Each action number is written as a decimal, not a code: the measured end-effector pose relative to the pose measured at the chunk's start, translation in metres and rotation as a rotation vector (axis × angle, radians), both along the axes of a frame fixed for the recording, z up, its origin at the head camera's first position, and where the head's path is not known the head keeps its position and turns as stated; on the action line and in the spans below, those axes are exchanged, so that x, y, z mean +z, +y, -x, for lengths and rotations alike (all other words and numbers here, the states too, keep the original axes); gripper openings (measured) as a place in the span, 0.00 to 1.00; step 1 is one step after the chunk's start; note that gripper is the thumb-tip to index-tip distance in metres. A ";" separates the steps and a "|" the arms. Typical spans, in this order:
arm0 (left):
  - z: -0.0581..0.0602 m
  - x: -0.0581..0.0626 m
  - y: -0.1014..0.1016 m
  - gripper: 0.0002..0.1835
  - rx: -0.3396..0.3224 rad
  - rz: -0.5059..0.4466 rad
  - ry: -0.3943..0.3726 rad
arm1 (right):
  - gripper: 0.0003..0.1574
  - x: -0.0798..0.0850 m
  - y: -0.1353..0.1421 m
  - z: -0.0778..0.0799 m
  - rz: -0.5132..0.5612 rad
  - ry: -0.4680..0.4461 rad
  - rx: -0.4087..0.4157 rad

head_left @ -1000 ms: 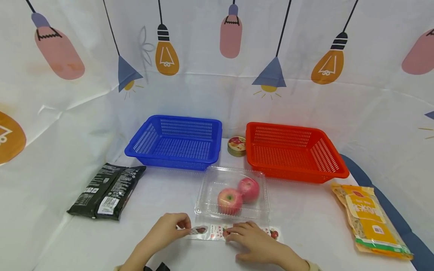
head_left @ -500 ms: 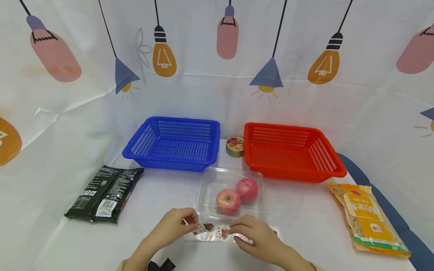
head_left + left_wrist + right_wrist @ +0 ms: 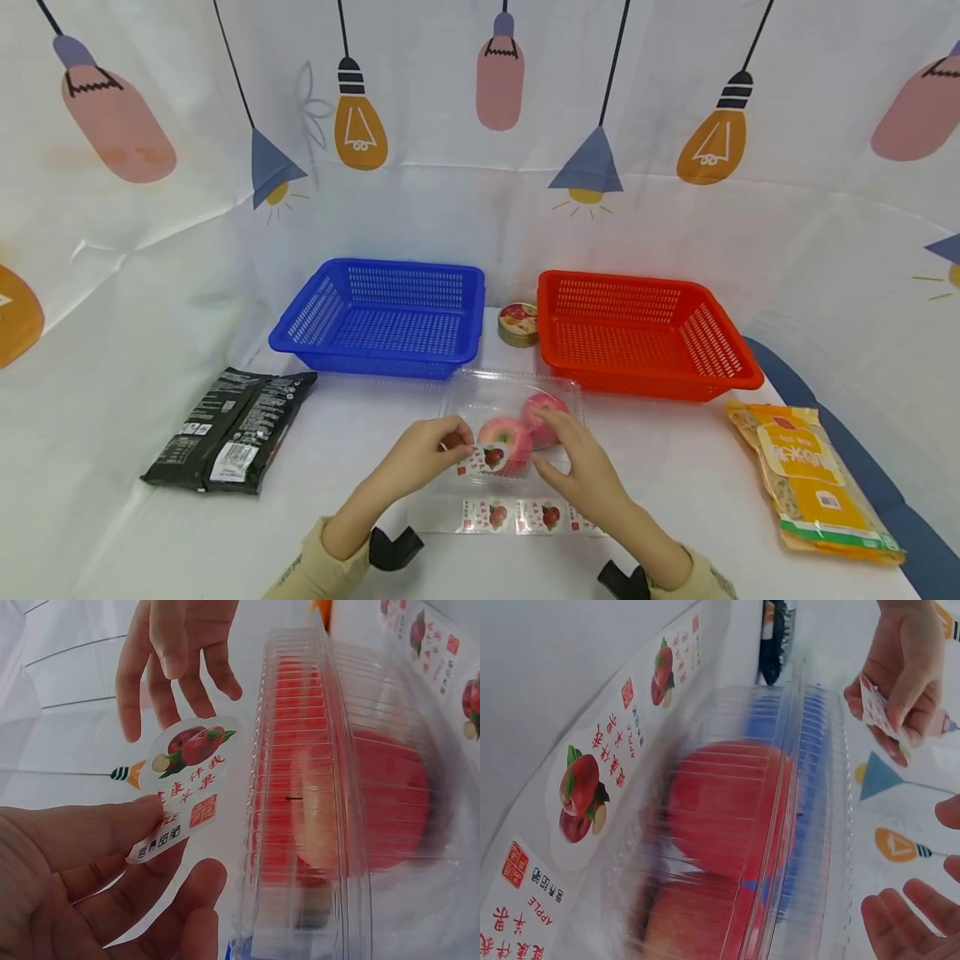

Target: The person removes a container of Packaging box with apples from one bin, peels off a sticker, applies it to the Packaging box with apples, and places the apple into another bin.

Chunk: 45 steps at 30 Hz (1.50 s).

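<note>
White-covered table (image 3: 337,442), label strip (image 3: 540,517) nearest, then left hand (image 3: 427,452) pinching one apple label (image 3: 489,457), long axis pointing rightward toward the empty, loosely spread right hand (image 3: 588,467), label above the clear clamshell's (image 3: 480,396) near side, two apples (image 3: 502,433) inside, blue (image 3: 375,363) and red baskets (image 3: 645,382) beyond.

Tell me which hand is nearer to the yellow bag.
Right. The right hand is to the left of the yellow bag, not touching it; the left hand, pinching an apple sticker, is farther left, beyond the right hand.
</note>
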<state>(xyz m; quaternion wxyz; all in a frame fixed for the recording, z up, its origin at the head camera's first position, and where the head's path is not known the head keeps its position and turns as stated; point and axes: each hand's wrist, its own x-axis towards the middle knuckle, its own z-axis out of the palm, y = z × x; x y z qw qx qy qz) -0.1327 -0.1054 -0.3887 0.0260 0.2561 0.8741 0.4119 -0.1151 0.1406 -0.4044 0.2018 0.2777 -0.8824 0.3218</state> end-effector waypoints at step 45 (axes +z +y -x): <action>0.061 -0.006 0.045 0.04 0.074 -0.058 0.022 | 0.32 0.001 -0.008 0.051 0.082 -0.275 -0.103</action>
